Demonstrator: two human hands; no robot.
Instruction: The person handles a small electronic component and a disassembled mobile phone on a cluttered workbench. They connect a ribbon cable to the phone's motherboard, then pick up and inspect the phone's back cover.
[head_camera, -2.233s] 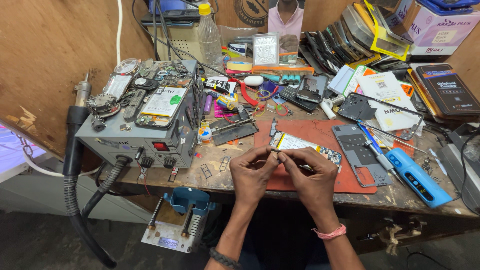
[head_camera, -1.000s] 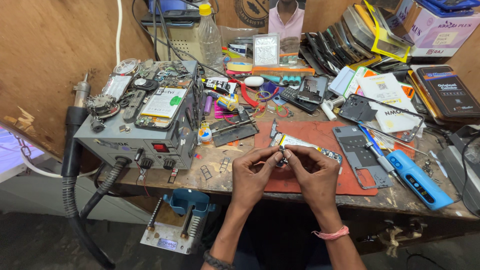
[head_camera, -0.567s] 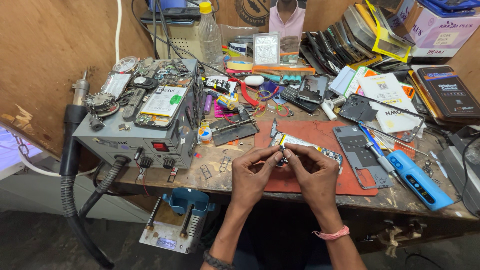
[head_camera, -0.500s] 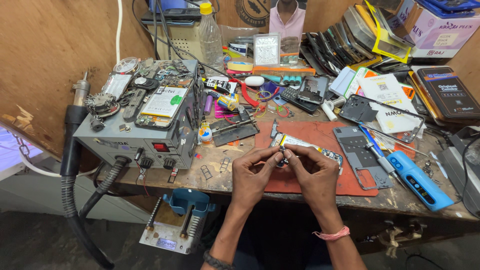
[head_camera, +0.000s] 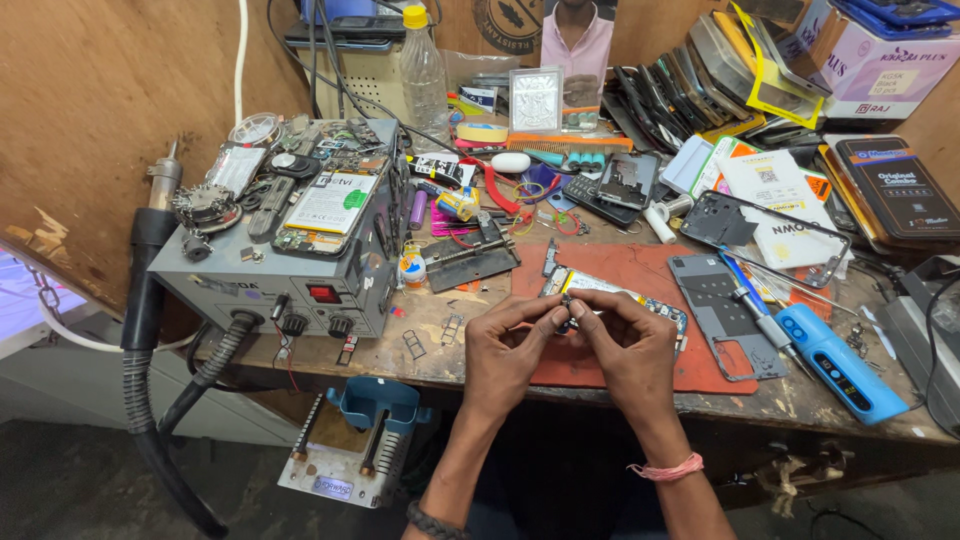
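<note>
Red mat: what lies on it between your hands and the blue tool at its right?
In the head view, a grey phone frame lies there on the red mat, with a small screwdriver beside the blue tool.

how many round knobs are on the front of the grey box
2: one knob and a second knob side by side low on the grey box front, under the red switch. Others may be hidden by the hoses.

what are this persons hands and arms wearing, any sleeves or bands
Both forearms are bare, with no sleeves in view and no gloves on either hand. The right wrist carries a thin pink thread band, wound round loosely. The left wrist has a dark beaded bracelet near the bottom edge of the picture. No rings or watch can be made out on the left hand or the right hand.
</note>
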